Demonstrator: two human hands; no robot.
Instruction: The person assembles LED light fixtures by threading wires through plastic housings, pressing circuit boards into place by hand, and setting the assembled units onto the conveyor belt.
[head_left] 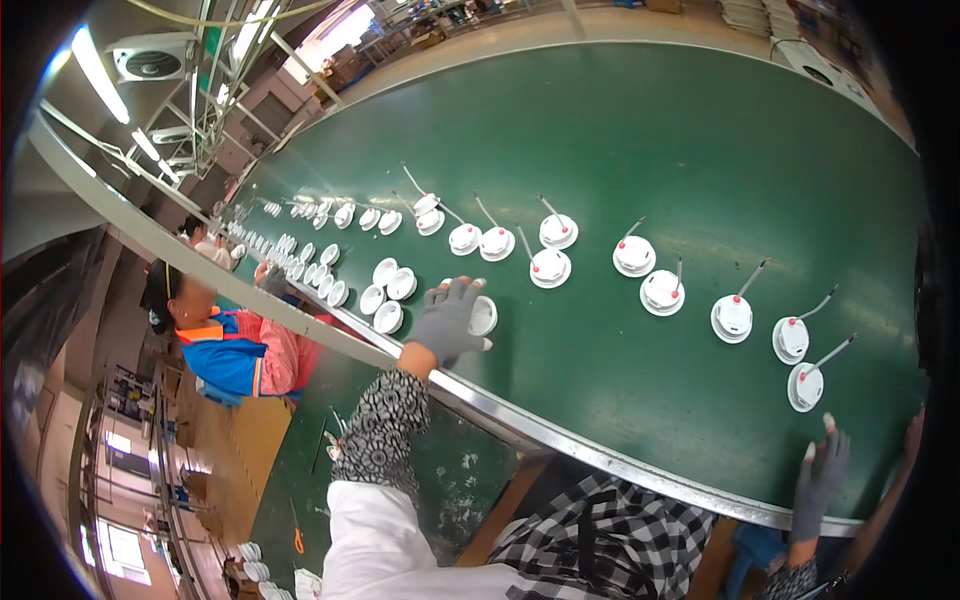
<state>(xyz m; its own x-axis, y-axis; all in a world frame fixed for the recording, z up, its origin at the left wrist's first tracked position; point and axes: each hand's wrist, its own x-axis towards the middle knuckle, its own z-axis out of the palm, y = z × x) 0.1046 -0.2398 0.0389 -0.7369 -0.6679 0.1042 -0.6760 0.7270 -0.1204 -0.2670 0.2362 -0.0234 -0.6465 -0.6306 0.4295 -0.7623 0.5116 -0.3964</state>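
Note:
My left hand (447, 325), in a grey glove with bare fingertips, reaches over the green table and grips a white round cup-shaped housing (484, 316), partly covered by the hand. Left of it stands a small group of similar white cups (388, 317). My right hand (821, 482), gloved the same way, is at the table's near right edge with its fingers stretched out and nothing in them. The nearest thing to it is a white round lamp-like unit (805, 387) with a grey cable and a red spot. Several such units (661, 293) lie in a loose row.
The green table (640, 130) has a metal front edge (560, 437). More white cups (290, 256) line its left part. A co-worker (235, 345) in blue and pink sits at the left. Part of another arm (897, 480) shows at the far right. Orange-handled scissors (298, 540) lie below.

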